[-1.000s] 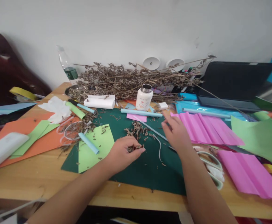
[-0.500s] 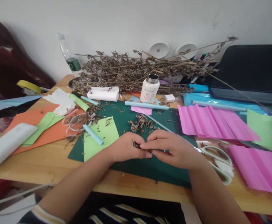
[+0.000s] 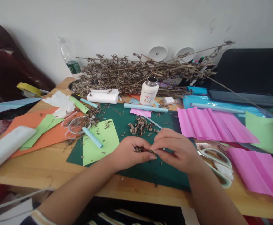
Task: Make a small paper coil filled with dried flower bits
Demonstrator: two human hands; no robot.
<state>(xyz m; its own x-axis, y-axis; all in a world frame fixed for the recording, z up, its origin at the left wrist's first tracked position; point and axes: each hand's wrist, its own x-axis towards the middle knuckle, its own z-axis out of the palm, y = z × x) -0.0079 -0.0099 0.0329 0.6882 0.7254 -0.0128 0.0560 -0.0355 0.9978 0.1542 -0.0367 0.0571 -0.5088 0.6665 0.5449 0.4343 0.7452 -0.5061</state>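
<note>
My left hand (image 3: 134,152) is closed round a small bunch of dried leaves (image 3: 138,149), brown and curled, partly hidden by the fingers. Thumb and forefinger of my right hand (image 3: 173,148) pinch at a bit of dried plant by the left fingertips. Both hands are above the dark green cutting mat (image 3: 155,175). Just beyond them a loose heap of dried leaves (image 3: 139,125) lies on the mat. A light green paper sheet (image 3: 99,140) with a blue paper tube (image 3: 92,137) on it lies left of my hands.
Dried stalks (image 3: 122,72) are piled along the wall behind a white open bottle (image 3: 149,90). Scissors (image 3: 217,159) lie right of the mat, near pink crepe paper (image 3: 213,123). Orange paper (image 3: 54,129) and a white roll (image 3: 14,147) are on the left. A black laptop (image 3: 251,72) stands back right.
My right hand has drawn slightly away to the right of my left, with its fingertips still pinched by the left ones. More of the leaves in my left hand now shows.
</note>
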